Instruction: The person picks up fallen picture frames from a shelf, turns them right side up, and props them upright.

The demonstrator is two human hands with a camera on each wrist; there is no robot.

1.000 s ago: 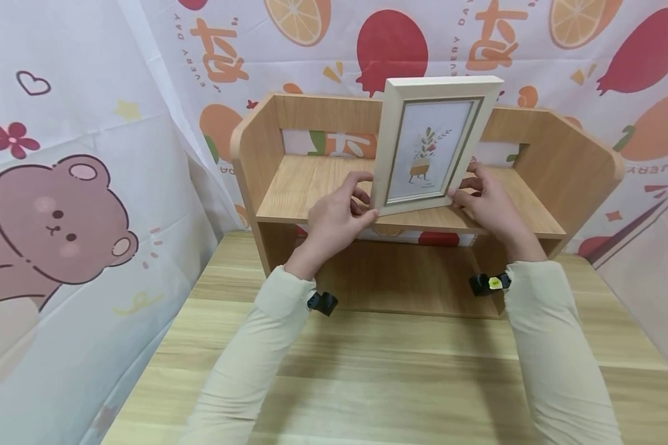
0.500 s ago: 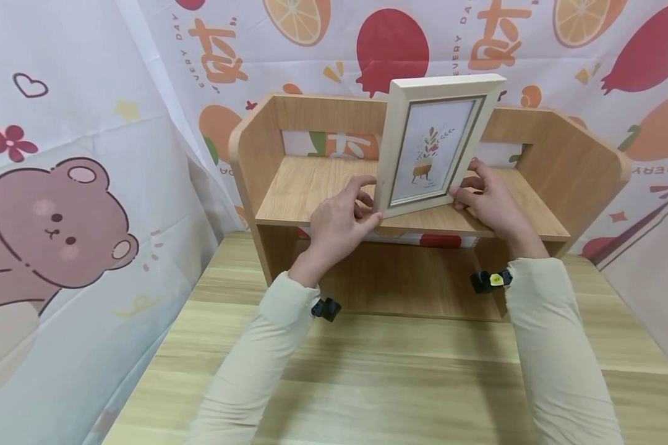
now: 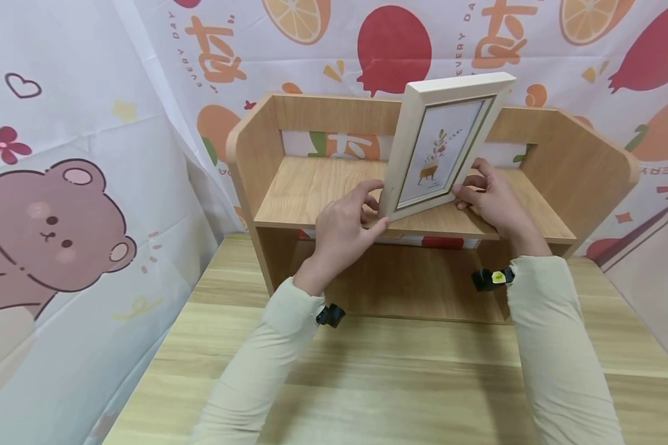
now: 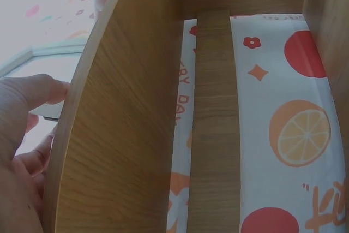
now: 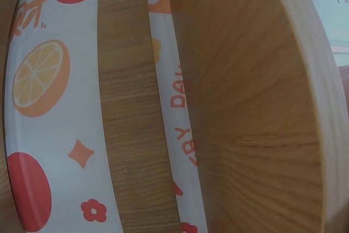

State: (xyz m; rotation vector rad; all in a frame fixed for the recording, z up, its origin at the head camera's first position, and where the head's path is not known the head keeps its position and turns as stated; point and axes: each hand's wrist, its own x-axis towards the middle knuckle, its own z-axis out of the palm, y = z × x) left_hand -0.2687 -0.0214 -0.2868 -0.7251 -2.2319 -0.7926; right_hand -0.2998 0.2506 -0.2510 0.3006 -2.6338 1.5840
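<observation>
A cream picture frame (image 3: 402,157) with a plant-pot print stands on the upper board of a wooden desk shelf (image 3: 323,176), turned so its left edge is nearer me. My left hand (image 3: 342,228) grips its lower left corner, thumb at the front and fingers behind. At the lower right corner, my right hand (image 3: 498,201) pinches the frame's side between thumb and fingers. In the left wrist view the left hand (image 4: 24,105) shows beyond the shelf board's edge (image 4: 76,107), partly hidden by it. The right wrist view mostly shows the shelf's underside (image 5: 251,102).
The shelf's side panels (image 3: 250,167) rise left and right of the hands, with a back rail behind. Below is a lower compartment (image 3: 401,281). The shelf stands on a wood-grain table (image 3: 401,377) against a fruit-print curtain (image 3: 339,37).
The frame has shifted slightly right and turned further, its left edge coming nearer me. The left hand has moved right and forward with it; the right hand has stayed at its corner.
</observation>
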